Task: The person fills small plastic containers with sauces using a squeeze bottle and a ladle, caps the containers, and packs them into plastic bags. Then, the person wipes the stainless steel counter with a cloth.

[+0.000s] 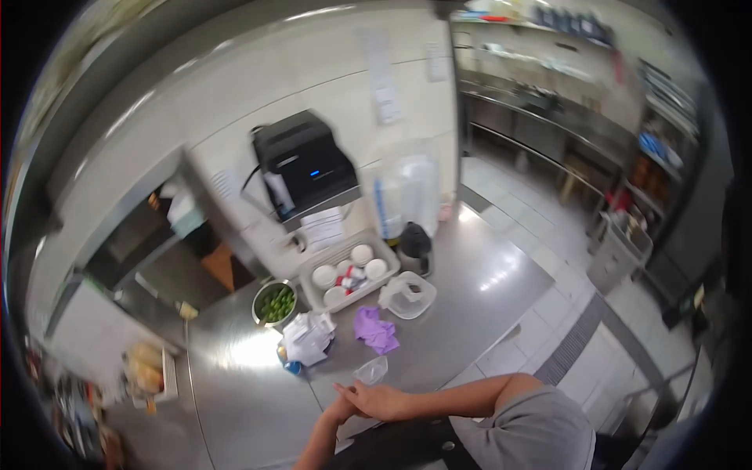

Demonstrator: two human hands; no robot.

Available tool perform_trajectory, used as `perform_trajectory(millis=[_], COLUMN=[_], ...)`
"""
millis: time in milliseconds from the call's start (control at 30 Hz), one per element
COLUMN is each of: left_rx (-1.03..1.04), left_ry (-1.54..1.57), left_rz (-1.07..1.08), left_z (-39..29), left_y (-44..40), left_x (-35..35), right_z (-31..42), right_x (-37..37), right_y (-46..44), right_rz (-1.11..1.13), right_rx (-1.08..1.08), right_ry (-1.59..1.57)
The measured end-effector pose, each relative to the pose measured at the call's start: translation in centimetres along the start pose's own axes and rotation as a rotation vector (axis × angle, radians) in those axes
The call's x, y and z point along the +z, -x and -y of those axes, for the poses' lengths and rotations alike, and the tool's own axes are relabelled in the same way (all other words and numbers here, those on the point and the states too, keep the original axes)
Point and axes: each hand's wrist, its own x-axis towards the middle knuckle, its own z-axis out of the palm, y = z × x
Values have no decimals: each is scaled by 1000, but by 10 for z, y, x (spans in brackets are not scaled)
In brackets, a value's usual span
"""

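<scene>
Near the front edge of the steel counter, my right hand (379,401) crosses over my left hand (342,409), and the two touch. The right fingers are bent and pressed close together against the left hand; what they hold, if anything, is hidden. Most of the left fingers are covered. Just beyond my right hand is a small clear plastic piece (370,370), perhaps a bag or cup; contact with the hand cannot be made out. A crumpled purple cloth (376,330) lies farther in, with a pile of white papers (307,338) to its left.
A bowl of green produce (276,302) stands beside a tray (310,287) of white round containers. Right of it are a clear plastic tub (410,295) and a dark-lidded jug (415,249). A black printer (305,164) sits by the wall. The counter's right edge (517,317) borders tiled floor.
</scene>
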Motion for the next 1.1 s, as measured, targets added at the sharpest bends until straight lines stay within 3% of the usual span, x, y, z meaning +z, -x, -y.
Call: perform_trajectory(millis=[33,67,100,167,200,300,367,400,433,500,600,733,767,833,867,900,933,967,1000,1033,1100], left_rx=[-194,-244,-245,-188,-194,-136,-84,-103,-122,-143,-130,-52,-44,-2,-17,-22,-56,-95,-84,-89,25], left_ry=[288,438,412,176,169,461,637,627,620,552,532,512,496,456,443,429,432,436,404,411,132], left_rz=[43,28,52,100,110,81,-61,-124,-184,-280,-390,-402,-384,-346,-322,-275,-241,-204,-109,-114,-58], left_z=[-37,-20,-6,9,9,12,13,11,11,15,13,-16,-20,-24,-22,-19,-30,-41,-30,-23,-15], left_y=[7,7,10,14,15,31,46,52,59,68,66,53,50,38,33,27,24,23,19,17,17], left_x=[-1,0,-5,-13,-12,-24,-37,-46,-55,-76,-100,-99,-96,-79,-70,-63,-52,-44,-46,-44,-42], right_z=[-6,-17,-25,-46,-54,-128,-136,-158,-179,-243,-191,-144,-153,-133,-91,-81,-81,-22,-30,-23,20], right_x=[-5,-8,-5,6,-2,-40,-156,-207,-252,-319,-417,-434,-424,-369,-338,-300,-254,-234,-189,-149,-125], right_y=[0,-1,-5,-14,-14,-14,30,45,56,82,129,137,129,110,104,88,70,83,59,45,27], right_rz=[-42,82,211,206,321,504,112,-77,-287,-974,-1062,-1149,-1114,-1073,-908,-688,-556,-352,-263,-204,80], right_rx=[32,38,38,34,61,234,634,621,669,554,524,545,630,555,566,386,197,168,-275,-469,-424], right_ry=[-15,-24,-35,-64,-62,-49,-333,-339,-79,149,-125,-164,54,327,149,211,57,-124,-157,-248,-359])
